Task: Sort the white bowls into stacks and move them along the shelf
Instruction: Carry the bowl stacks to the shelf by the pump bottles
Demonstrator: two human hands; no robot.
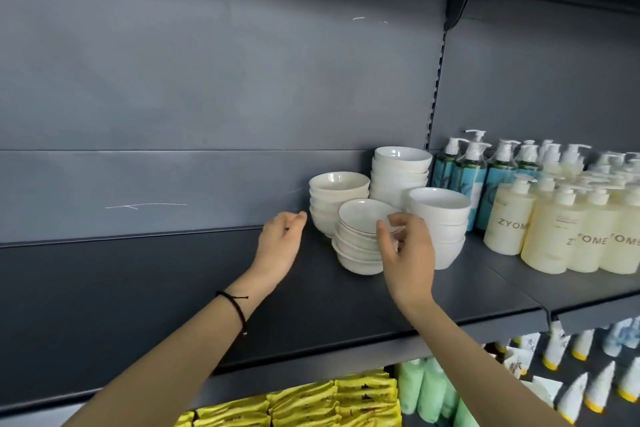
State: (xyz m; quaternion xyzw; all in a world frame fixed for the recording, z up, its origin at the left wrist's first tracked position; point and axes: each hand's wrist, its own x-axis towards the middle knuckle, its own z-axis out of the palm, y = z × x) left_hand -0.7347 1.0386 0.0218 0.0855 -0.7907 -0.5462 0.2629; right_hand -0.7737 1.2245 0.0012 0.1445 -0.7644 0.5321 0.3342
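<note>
**Right hand on the top bowl: handling notes**

Right hand pinches the near-right rim of the top bowl, fingers curled over the edge and thumb under it. That bowl sits tilted on the front stack, a leaning pile of shallow white bowls. Our left hand holds nothing. Its fingers are loosely curled, and it hovers just beside the back-left stack.

All four stacks stand close together at the right end of the shelf. The tall stack is at the back and the right stack is nearest the pump bottles.

Handling, as we judge it:

- The bowls look glazed and ceramic, so we expect them to be rigid, smooth and breakable. One bowl should be light, but a full stack will be heavy.
- A rim pinch suits a single bowl only. Glaze is slippery, so we keep the thumb well under the lip.
- To move a stack, we cup the lowest bowl with both hands, or steady the top with one palm.
- The front stack leans, so we square it before sliding it.
- We set bowls down gently, because rim-to-rim knocks may chip them.
</note>
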